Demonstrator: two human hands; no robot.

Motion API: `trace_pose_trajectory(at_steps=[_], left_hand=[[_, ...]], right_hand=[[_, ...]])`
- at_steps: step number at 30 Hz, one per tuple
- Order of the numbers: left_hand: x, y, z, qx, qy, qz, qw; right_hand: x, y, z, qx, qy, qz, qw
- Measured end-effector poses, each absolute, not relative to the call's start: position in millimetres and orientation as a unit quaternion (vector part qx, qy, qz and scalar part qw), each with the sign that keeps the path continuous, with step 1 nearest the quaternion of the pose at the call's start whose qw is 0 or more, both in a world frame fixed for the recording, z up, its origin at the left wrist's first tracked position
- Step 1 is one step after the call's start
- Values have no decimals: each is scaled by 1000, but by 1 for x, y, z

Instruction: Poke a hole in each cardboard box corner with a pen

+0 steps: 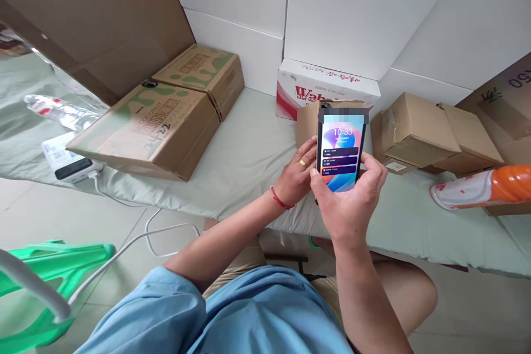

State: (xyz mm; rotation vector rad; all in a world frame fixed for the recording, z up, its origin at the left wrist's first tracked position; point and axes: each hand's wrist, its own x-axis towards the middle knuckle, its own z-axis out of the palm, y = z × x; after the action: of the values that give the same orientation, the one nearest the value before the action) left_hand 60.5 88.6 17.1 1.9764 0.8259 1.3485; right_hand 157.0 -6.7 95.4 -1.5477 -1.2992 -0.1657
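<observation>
A smartphone [340, 149] with a lit screen showing 10:33 and several notification bars is held upright, facing me. My right hand [352, 204] grips its lower part, thumb on the left edge and fingers on the right. My left hand [296, 177], with a gold ring and a red cord at the wrist, is close against the phone's left side. Its fingers stretch forward over a small cardboard box [307, 126], and their tips are partly hidden by the phone. Most of that box is hidden behind the phone too.
A red-and-white carton [286, 88] stands against the white wall. Taped brown cartons [166, 127] lie to the left, near a power bank [70, 160] with a white cable. At right are more brown boxes [418, 127] and an orange-and-white bottle [468, 188]. A green stool [78, 265] stands lower left.
</observation>
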Motion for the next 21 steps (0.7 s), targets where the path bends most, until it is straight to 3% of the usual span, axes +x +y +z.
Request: trace_pose_trajectory(at_steps=[3,6,15,21], left_hand=[[52,90,12,806,256,507,167],[41,87,5,816,264,499,122],[20,55,-23,760,400,502,101],[29,49,-44,693,515,475,173]], right_hand=[[184,-19,83,-668,-534,-88,512],[230,-42,57,-723,-500,-105,466],[349,-112,2,-933,-301,23,196],[361,-107,-5,-950,-271,64,139]])
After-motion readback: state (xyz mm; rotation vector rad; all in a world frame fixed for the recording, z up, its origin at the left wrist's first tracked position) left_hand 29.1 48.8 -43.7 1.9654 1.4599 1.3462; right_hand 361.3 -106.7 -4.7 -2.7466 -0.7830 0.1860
